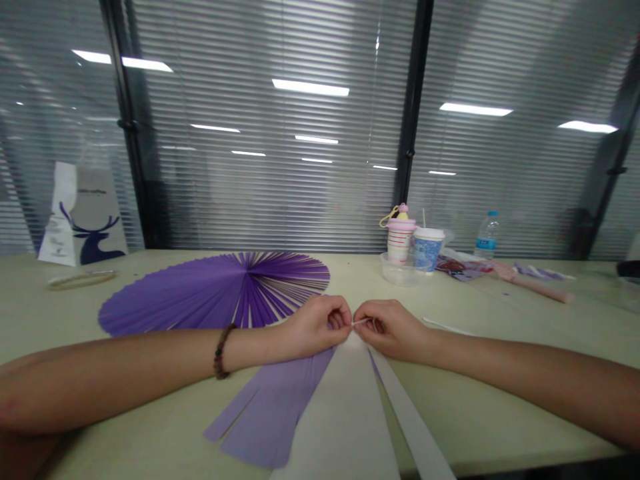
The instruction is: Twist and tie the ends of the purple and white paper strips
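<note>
My left hand and my right hand meet at the narrow end of a spread of paper strips. Both are closed in a pinch on a thin white string that runs between the fingertips. Below them, pale purple strips fan out to the left and white strips spread toward the table's front edge. Behind my left forearm lies a large round purple paper fan, its strips meeting at one centre. The string's ends are partly hidden by my fingers.
A white bag with a deer print stands at the back left, near a ring-shaped roll. At the back right are a pink-lidded cup, a blue-patterned cup, a water bottle and a pinkish stick.
</note>
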A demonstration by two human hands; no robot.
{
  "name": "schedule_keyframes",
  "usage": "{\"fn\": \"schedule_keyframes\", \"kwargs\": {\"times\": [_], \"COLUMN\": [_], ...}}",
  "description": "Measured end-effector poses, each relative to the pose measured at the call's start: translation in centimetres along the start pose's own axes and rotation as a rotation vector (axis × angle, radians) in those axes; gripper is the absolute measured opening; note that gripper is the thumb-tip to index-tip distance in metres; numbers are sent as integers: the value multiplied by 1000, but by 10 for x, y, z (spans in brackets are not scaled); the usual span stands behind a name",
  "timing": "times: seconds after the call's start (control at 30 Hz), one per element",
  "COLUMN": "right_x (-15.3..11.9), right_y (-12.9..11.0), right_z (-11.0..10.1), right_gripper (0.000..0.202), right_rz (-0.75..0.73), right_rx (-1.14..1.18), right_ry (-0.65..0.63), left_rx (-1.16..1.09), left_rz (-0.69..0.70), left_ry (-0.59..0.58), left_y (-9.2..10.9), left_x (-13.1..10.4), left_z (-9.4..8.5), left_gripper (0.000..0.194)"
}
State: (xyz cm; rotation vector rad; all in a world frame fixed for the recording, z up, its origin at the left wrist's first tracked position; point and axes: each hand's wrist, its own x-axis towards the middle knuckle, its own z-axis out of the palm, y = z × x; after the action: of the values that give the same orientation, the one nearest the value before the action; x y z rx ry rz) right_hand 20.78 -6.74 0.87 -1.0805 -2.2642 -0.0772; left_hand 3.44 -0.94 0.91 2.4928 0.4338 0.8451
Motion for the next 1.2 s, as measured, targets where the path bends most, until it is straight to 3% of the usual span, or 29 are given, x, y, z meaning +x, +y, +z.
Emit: {"fn": "schedule_keyframes", "kwargs": {"times": [0.33, 0.7, 1.2], "right_x": [0, 1, 1], "right_y": [3, 3, 2], "right_z": [0, 0, 0], "right_gripper": [10, 12, 12], "right_rz": [109, 115, 92], "right_rx": [-4, 18, -4], "right_ry": [27, 34, 16], "left_rx": [-210, -353, -295], "left_rz": [-39, -134, -124], "left_ry": [36, 29, -16], "left_y": [-3, -2, -1], "left_x": [3, 5, 7], "left_z": [3, 1, 0], "left_gripper": [13, 17, 18]}}
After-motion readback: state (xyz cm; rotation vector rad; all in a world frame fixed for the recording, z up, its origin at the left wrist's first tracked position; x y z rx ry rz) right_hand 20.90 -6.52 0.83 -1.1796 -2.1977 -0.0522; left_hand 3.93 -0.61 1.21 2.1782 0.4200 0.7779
